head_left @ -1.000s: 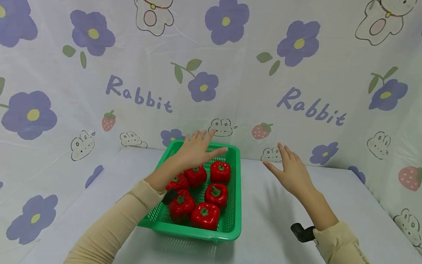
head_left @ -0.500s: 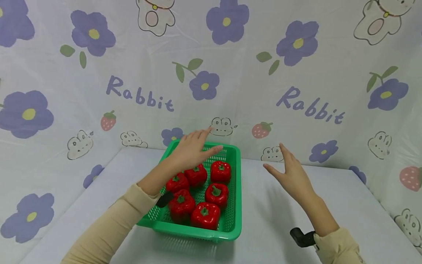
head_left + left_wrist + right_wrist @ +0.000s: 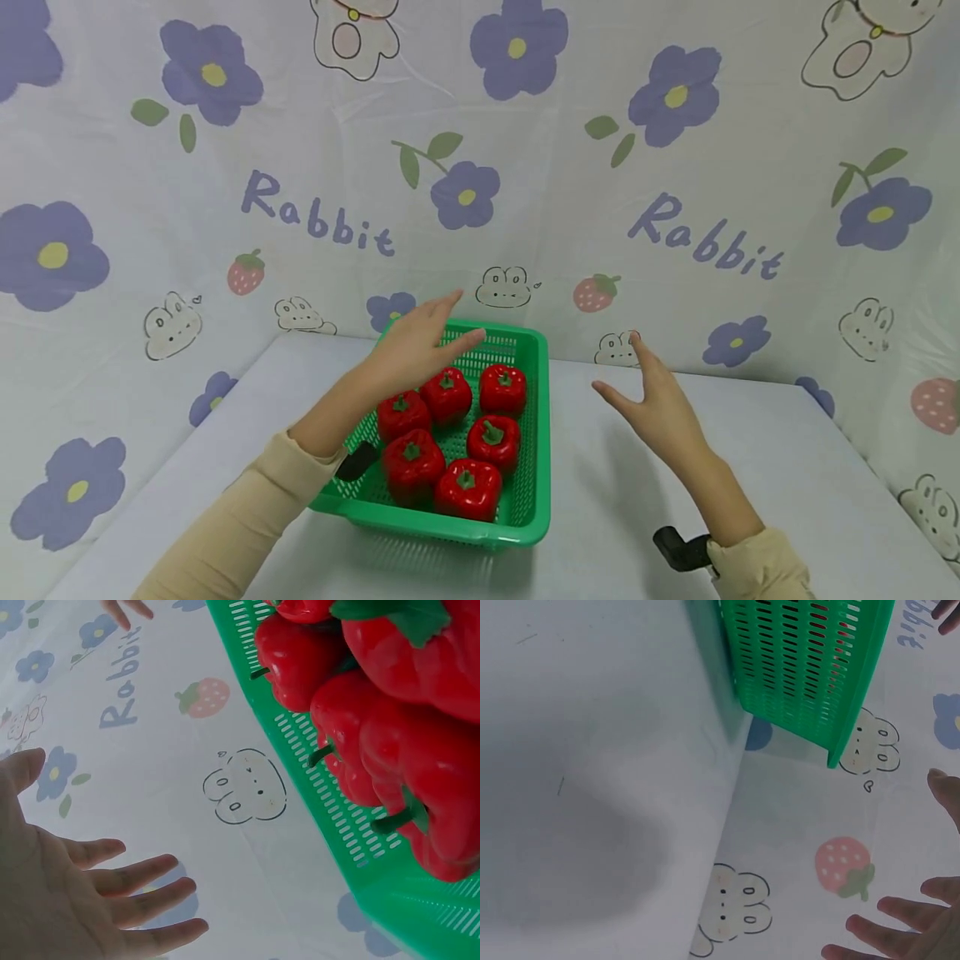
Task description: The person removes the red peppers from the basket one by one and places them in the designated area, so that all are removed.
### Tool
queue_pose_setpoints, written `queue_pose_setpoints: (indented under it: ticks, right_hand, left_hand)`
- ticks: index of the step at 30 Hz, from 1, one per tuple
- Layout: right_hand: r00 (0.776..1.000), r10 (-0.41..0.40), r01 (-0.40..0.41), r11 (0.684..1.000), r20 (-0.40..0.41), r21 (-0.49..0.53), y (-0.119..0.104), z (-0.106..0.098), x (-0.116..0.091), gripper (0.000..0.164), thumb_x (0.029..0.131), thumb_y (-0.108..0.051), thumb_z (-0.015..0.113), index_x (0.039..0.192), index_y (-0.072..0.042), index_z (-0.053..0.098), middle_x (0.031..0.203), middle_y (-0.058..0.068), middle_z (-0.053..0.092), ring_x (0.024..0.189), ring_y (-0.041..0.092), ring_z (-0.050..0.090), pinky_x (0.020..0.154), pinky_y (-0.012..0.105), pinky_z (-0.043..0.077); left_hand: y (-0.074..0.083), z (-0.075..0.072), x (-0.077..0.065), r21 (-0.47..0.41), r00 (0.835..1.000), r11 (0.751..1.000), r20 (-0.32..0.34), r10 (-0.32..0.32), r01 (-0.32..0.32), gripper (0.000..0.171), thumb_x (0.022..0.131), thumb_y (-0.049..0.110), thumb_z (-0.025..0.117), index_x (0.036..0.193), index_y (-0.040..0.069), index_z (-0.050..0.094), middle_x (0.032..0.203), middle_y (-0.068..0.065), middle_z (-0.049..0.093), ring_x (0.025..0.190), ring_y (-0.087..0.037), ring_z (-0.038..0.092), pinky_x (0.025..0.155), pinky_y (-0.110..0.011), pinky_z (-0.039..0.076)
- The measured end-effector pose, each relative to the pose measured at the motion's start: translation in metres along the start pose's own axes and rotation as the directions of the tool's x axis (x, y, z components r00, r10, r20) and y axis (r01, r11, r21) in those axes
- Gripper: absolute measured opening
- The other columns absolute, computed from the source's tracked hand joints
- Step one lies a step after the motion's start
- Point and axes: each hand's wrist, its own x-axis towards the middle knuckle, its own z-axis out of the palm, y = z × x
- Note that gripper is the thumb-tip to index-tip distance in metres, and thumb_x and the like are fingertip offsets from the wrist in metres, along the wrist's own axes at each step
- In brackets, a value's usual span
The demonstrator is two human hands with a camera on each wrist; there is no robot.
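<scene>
A green plastic basket (image 3: 537,500) stands on the white table, with several red bell peppers (image 3: 468,492) in it, their green stems mostly upward. Above the basket's back left part hovers my left hand (image 3: 408,346), fingers extended and thumb spread, holding nothing. In the left wrist view the same left hand (image 3: 67,900) appears apart from the peppers (image 3: 405,772) and the basket rim. To the right of the basket, my right hand (image 3: 663,412) is held in the air with straight fingers and nothing in it. The right wrist view shows its fingers (image 3: 889,934) spread, away from the basket wall (image 3: 795,667).
A white cloth printed with purple flowers, rabbits and strawberries (image 3: 596,293) hangs behind and beside the table (image 3: 765,467). A black wrist camera mount (image 3: 358,461) sits at the left cuff, another mount (image 3: 681,548) at the right cuff.
My left hand has drifted left and slightly toward me, uncovering more of the peppers and basket. The right hand has barely shifted. The basket and peppers stay in place.
</scene>
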Motion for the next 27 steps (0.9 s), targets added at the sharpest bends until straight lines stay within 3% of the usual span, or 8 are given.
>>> queue_pose_setpoints:
  ticks: [5,13,19,27]
  right_hand:
    - [0.999,0.029,-0.029,1.0,0.022,0.008,0.002,0.007,-0.002,0.097,0.09,-0.056,0.06,0.158,-0.014,0.007,0.16,0.024,0.02,0.144,0.05,0.021,0.112,0.067,0.024]
    - [1.0,0.025,-0.025,0.999,0.018,0.03,0.003,0.015,-0.005,0.094,0.091,-0.054,0.061,0.158,-0.014,0.009,0.161,0.021,0.022,0.145,0.047,0.025,0.113,0.064,0.026]
    - [1.0,0.021,-0.022,0.999,0.013,0.046,0.005,0.023,-0.005,0.095,0.09,-0.057,0.06,0.158,-0.012,0.01,0.161,0.019,0.022,0.145,0.044,0.027,0.114,0.063,0.027]
    - [1.0,0.021,-0.023,0.995,0.02,0.099,0.004,0.032,-0.004,0.095,0.091,-0.055,0.061,0.158,-0.009,0.012,0.161,0.018,0.025,0.143,0.041,0.034,0.111,0.061,0.032]
  left_hand:
    - [-0.007,-0.005,-0.01,-0.078,0.999,0.996,0.028,-0.035,0.037,0.083,0.095,0.065,0.04,0.157,0.015,0.016,0.162,-0.008,0.026,0.149,-0.031,0.026,0.119,-0.054,0.026]
    - [-0.018,-0.013,-0.024,-0.105,0.997,0.992,0.012,-0.073,0.074,0.083,0.096,0.061,0.045,0.157,0.012,0.017,0.161,-0.01,0.027,0.149,-0.032,0.026,0.118,-0.054,0.026]
    - [-0.036,-0.012,-0.034,-0.141,0.996,0.986,-0.006,-0.091,0.089,0.079,0.098,0.051,0.049,0.156,0.008,0.018,0.16,-0.012,0.028,0.148,-0.034,0.027,0.118,-0.055,0.027]
    - [-0.063,-0.014,-0.045,-0.201,0.993,0.973,0.033,-0.11,0.114,0.076,0.1,0.043,0.048,0.155,0.001,0.016,0.158,-0.024,0.027,0.146,-0.043,0.025,0.114,-0.063,0.026]
